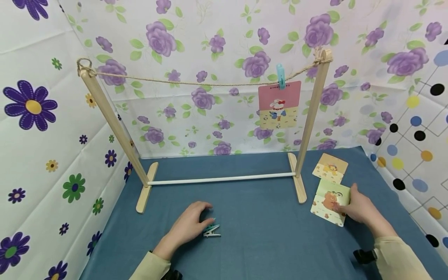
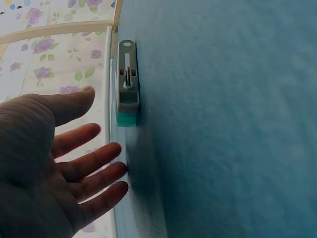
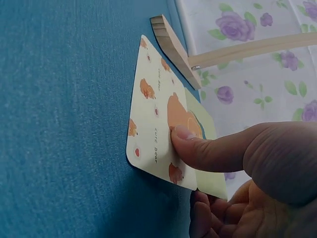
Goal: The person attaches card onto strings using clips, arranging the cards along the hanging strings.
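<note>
My right hand (image 1: 360,208) pinches a green-and-cream bear card (image 1: 330,202) at its right edge. In the right wrist view the thumb lies on the card's printed face (image 3: 148,119), with the other fingers at its edge. The card's far end overlaps an orange-and-cream card (image 1: 330,167) on the cloth. My left hand (image 1: 189,223) hovers, fingers spread, beside a grey-and-teal clothespin (image 1: 211,230); the left wrist view has a gap between the fingers and this clothespin (image 2: 128,79). A blue clothespin (image 1: 280,76) holds a pink-and-yellow card (image 1: 279,111) on the twine (image 1: 196,83).
A wooden stand has a left post (image 1: 113,124), a right post (image 1: 313,116) and a white bar (image 1: 220,179) low between its feet. Blue cloth (image 1: 245,241) covers the table. Flowered fabric (image 1: 210,46) hangs behind, with patterned fabric at both sides.
</note>
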